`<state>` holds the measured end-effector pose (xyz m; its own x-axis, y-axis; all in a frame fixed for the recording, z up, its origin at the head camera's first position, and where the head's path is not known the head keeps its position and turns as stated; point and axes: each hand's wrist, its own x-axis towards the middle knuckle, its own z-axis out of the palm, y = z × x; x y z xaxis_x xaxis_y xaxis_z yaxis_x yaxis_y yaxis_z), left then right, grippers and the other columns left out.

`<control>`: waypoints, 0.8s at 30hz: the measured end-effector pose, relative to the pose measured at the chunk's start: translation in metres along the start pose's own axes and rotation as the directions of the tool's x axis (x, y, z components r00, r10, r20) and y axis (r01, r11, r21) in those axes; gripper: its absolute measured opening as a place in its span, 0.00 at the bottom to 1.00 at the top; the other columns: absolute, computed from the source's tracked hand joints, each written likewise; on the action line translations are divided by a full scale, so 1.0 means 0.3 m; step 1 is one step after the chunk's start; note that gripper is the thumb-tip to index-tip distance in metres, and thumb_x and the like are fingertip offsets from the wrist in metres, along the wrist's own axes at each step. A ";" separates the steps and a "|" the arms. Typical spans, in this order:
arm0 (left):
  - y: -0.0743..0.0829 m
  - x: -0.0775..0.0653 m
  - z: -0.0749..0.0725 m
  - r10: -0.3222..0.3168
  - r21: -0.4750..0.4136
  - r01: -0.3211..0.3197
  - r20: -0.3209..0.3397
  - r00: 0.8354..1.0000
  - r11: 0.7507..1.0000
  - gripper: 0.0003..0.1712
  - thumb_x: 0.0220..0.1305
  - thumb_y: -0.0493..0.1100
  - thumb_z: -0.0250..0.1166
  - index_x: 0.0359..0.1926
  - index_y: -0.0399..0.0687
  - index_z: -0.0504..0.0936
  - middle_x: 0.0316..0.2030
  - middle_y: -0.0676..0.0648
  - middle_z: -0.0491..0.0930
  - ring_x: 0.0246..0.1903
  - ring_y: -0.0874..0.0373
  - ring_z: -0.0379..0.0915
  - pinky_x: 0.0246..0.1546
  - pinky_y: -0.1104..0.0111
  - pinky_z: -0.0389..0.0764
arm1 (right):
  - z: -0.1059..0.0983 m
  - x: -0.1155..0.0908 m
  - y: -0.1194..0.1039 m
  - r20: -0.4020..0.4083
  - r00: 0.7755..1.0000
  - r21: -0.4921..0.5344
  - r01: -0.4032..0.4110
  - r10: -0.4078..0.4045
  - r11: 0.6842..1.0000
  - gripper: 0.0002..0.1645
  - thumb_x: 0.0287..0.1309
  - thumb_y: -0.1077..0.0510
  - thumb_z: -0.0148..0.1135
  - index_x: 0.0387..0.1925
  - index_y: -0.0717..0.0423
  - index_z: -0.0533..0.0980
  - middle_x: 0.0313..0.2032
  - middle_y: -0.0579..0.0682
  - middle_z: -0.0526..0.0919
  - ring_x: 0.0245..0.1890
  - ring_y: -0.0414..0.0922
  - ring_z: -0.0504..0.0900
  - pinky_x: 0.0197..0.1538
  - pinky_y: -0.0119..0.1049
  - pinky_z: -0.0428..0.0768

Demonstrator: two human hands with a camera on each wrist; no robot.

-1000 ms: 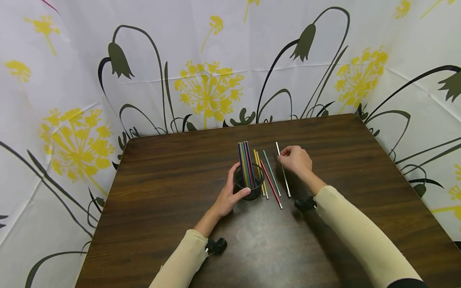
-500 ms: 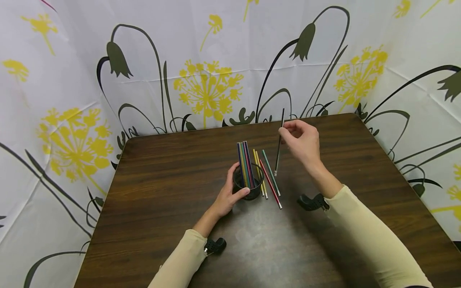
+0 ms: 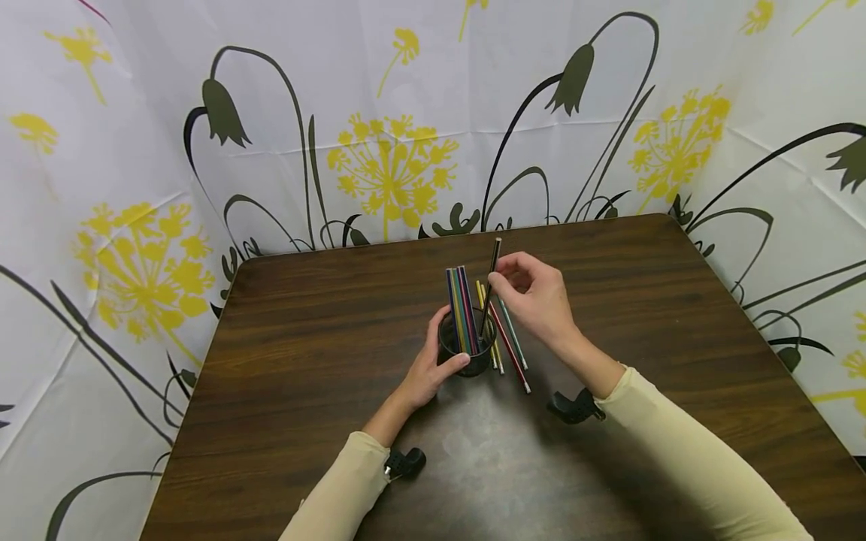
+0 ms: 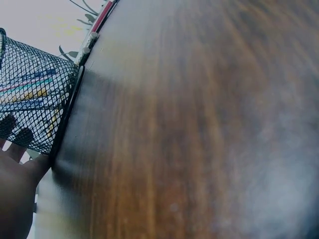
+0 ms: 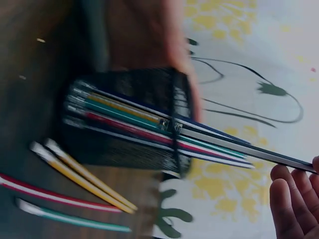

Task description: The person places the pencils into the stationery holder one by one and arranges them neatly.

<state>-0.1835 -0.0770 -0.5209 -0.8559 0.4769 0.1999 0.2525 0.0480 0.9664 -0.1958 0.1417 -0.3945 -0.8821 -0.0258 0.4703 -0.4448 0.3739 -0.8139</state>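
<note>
My left hand [image 3: 425, 373] grips a black mesh pencil cup [image 3: 479, 366], which stands upright on the table. Several striped pencils [image 3: 460, 304] lean inside it, dark blue, yellow, green and red. My right hand [image 3: 539, 299] pinches a black pencil [image 3: 495, 255] near its upper end. In the right wrist view, the eraser end of that black pencil [image 5: 239, 147] is at the cup's rim, beside the other pencils. Through the mesh [image 4: 35, 74] in the left wrist view, coloured pencils show; fingers of the left hand [image 4: 17, 184] lie against the cup's side.
Right of the cup, two yellow pencils [image 3: 498, 359], a red pencil [image 3: 513, 358] and a green pencil [image 3: 513, 334] lie on the brown wooden table [image 3: 304, 361]. A floral curtain [image 3: 392, 98] hangs behind the table's far edge.
The right hand has lifted the black pencil off the table, tilted it upright and carried it left to the cup. The left hand and cup have stayed in place.
</note>
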 end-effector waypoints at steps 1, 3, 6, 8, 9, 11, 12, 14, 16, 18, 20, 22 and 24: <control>0.007 0.000 0.000 -0.001 -0.004 0.001 0.002 1.000 1.000 0.47 0.67 0.38 0.61 0.76 0.64 0.43 0.69 0.42 0.61 0.66 0.47 0.61 0.66 0.47 0.56 | 0.010 -0.012 0.009 0.015 1.000 -0.022 0.008 -0.008 1.000 0.06 0.60 0.59 0.67 0.38 0.56 0.81 0.32 0.47 0.84 0.25 0.40 0.82 0.29 0.33 0.77; 0.033 -0.001 0.000 0.002 -0.012 -0.002 0.011 1.000 1.000 0.46 0.67 0.36 0.60 0.76 0.58 0.42 0.70 0.39 0.59 0.66 0.44 0.60 0.66 0.45 0.55 | 0.029 -0.033 0.026 0.042 0.999 -0.050 0.015 -0.013 0.999 0.06 0.60 0.59 0.66 0.38 0.55 0.81 0.32 0.46 0.84 0.25 0.40 0.82 0.29 0.34 0.77; 0.079 -0.003 0.001 -0.001 -0.016 0.002 0.026 1.000 1.000 0.46 0.67 0.33 0.59 0.76 0.48 0.41 0.69 0.33 0.58 0.66 0.39 0.59 0.65 0.42 0.55 | 0.052 -0.059 0.048 0.073 0.997 -0.069 0.016 -0.011 0.998 0.06 0.59 0.60 0.67 0.38 0.56 0.81 0.32 0.46 0.84 0.25 0.41 0.82 0.28 0.35 0.77; 0.104 -0.003 0.001 -0.009 -0.012 0.010 0.033 0.999 1.000 0.46 0.66 0.31 0.58 0.76 0.43 0.40 0.69 0.30 0.56 0.66 0.37 0.59 0.65 0.41 0.55 | 0.065 -0.071 0.059 0.088 0.996 -0.072 0.019 -0.012 0.997 0.06 0.59 0.60 0.67 0.38 0.56 0.80 0.32 0.46 0.84 0.26 0.41 0.83 0.29 0.38 0.77; 0.111 -0.002 0.002 -0.012 -0.008 0.012 0.035 0.999 1.000 0.46 0.66 0.31 0.58 0.76 0.42 0.40 0.70 0.30 0.56 0.65 0.37 0.59 0.64 0.40 0.55 | 0.070 -0.076 0.063 0.094 0.995 -0.074 0.022 -0.015 0.997 0.06 0.58 0.60 0.67 0.38 0.56 0.80 0.32 0.46 0.84 0.26 0.41 0.83 0.29 0.40 0.78; 0.110 -0.002 0.002 -0.018 -0.010 0.018 0.034 0.999 1.000 0.46 0.66 0.30 0.58 0.76 0.42 0.40 0.70 0.31 0.55 0.65 0.37 0.59 0.64 0.40 0.55 | 0.079 -0.085 0.071 0.108 0.994 -0.073 0.030 -0.022 0.997 0.05 0.58 0.61 0.67 0.37 0.56 0.80 0.31 0.46 0.84 0.26 0.42 0.83 0.31 0.43 0.79; 0.101 -0.002 0.002 -0.017 -0.014 0.017 0.031 0.999 1.000 0.46 0.66 0.30 0.58 0.76 0.43 0.40 0.70 0.31 0.56 0.65 0.36 0.59 0.64 0.40 0.55 | 0.082 -0.089 0.076 0.116 0.993 -0.076 0.034 -0.025 0.997 0.05 0.58 0.61 0.67 0.36 0.55 0.80 0.31 0.45 0.84 0.27 0.42 0.83 0.31 0.44 0.80; 0.074 -0.001 0.003 -0.013 -0.019 0.014 0.026 1.000 1.000 0.46 0.67 0.32 0.58 0.76 0.48 0.40 0.70 0.33 0.56 0.65 0.38 0.60 0.64 0.41 0.55 | 0.086 -0.098 0.083 0.133 0.990 -0.078 0.045 -0.034 0.996 0.05 0.57 0.61 0.67 0.36 0.54 0.80 0.31 0.46 0.84 0.27 0.42 0.83 0.32 0.43 0.81; 0.042 0.000 0.003 -0.013 -0.018 0.014 0.020 1.000 1.000 0.47 0.67 0.33 0.59 0.77 0.54 0.41 0.70 0.36 0.58 0.65 0.39 0.60 0.65 0.42 0.56 | 0.089 -0.104 0.090 0.145 0.988 -0.084 0.058 -0.046 0.995 0.05 0.57 0.61 0.67 0.36 0.55 0.80 0.30 0.46 0.84 0.27 0.41 0.83 0.32 0.41 0.80; 0.012 0.004 0.004 -0.009 -0.010 0.009 0.010 1.000 1.000 0.47 0.68 0.35 0.60 0.77 0.60 0.41 0.70 0.40 0.58 0.66 0.42 0.60 0.65 0.43 0.56 | 0.091 -0.107 0.094 0.148 0.987 -0.092 0.072 -0.058 0.993 0.05 0.57 0.61 0.67 0.36 0.54 0.79 0.30 0.46 0.84 0.27 0.40 0.83 0.31 0.39 0.80; -0.003 0.006 0.004 -0.006 0.005 0.006 0.001 1.000 1.000 0.47 0.68 0.38 0.60 0.76 0.64 0.42 0.71 0.43 0.58 0.66 0.45 0.60 0.66 0.44 0.56 | 0.092 -0.109 0.097 0.142 0.988 -0.099 0.081 -0.067 0.992 0.05 0.57 0.61 0.67 0.36 0.54 0.79 0.30 0.46 0.84 0.27 0.40 0.83 0.32 0.38 0.80; -0.008 0.007 0.004 0.001 0.010 -0.001 -0.004 1.000 1.000 0.47 0.67 0.40 0.61 0.76 0.66 0.43 0.71 0.45 0.58 0.67 0.47 0.59 0.66 0.45 0.56 | 0.093 -0.110 0.099 0.133 0.989 -0.103 0.083 -0.069 0.991 0.05 0.58 0.61 0.67 0.36 0.54 0.79 0.30 0.45 0.84 0.26 0.40 0.83 0.32 0.38 0.80; -0.010 0.006 0.004 0.002 0.019 -0.002 -0.009 1.000 1.000 0.46 0.67 0.42 0.62 0.76 0.68 0.43 0.71 0.47 0.58 0.67 0.49 0.59 0.66 0.45 0.55 | 0.095 -0.113 0.100 0.127 0.990 -0.108 0.081 -0.067 0.991 0.05 0.58 0.60 0.67 0.36 0.54 0.79 0.30 0.45 0.84 0.26 0.40 0.83 0.32 0.38 0.80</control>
<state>-0.1854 -0.0752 -0.5237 -0.8592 0.4695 0.2034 0.2627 0.0636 0.9628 -0.1839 0.1273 -0.4447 -0.8626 -0.1682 0.4771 -0.4958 0.4686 -0.7312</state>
